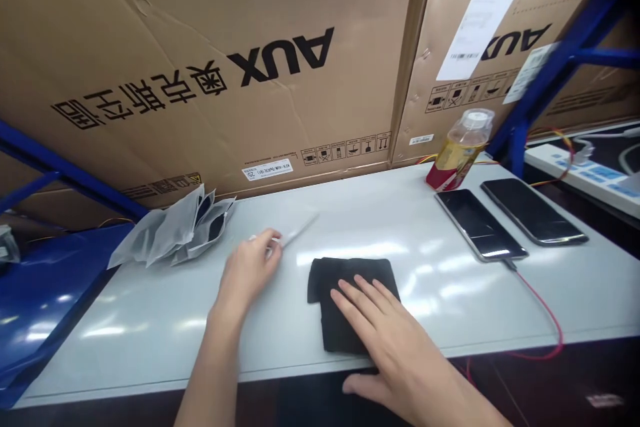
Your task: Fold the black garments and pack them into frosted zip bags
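Note:
A folded black cloth (350, 280) lies on the pale shelf top (165, 340) near its front edge. My right hand (387, 330) rests flat on the cloth, fingers stretched out and the thumb off the front edge. To the left of the cloth, my left hand (250, 270) has its fingers closed on a thin translucent strip (300, 230), blurred, which points away to the back right. What the strip is cannot be made out. Several frosted plastic bags (173, 227) with dark contents lie in a pile at the back left.
Two phones (480, 223) (533, 210) lie at the right, one with a red cable (550, 320). Behind them stands a bottle (460, 150). Large cartons (210, 7) line the back. Blue frame bars (545, 80) flank both sides; a power strip (585, 173) is far right.

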A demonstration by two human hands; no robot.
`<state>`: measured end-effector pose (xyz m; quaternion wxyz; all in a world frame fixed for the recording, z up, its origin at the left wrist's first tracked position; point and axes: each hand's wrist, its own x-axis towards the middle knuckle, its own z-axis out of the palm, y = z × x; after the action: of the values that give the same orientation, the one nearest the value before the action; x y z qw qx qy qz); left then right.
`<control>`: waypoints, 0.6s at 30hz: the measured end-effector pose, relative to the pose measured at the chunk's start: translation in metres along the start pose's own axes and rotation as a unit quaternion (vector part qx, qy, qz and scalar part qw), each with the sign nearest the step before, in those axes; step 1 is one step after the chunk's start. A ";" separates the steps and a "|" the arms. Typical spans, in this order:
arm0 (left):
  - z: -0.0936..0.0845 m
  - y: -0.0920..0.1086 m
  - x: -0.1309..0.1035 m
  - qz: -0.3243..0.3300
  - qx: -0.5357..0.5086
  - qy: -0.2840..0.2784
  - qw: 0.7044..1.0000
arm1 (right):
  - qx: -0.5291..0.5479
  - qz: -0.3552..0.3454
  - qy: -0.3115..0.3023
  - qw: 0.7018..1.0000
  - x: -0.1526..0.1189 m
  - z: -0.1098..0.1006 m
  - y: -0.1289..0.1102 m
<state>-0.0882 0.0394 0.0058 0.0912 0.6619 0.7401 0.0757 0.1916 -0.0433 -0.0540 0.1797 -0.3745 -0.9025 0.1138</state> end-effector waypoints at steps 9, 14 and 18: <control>0.015 0.031 -0.037 0.132 0.007 -0.038 0.991 | 0.007 0.016 0.057 0.998 -0.041 -0.019 0.011; 0.024 0.031 -0.036 0.160 -0.003 -0.034 0.987 | 0.100 0.106 0.096 0.985 -0.022 -0.034 0.014; 0.027 0.042 -0.046 0.153 -0.006 -0.027 0.988 | 0.166 0.160 0.213 0.949 -0.004 -0.044 0.020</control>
<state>-0.0368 -0.0016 -0.0092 0.1027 0.7687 0.6268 0.0756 0.2248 -0.0292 -0.0214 0.4069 -0.4946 -0.7395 0.2069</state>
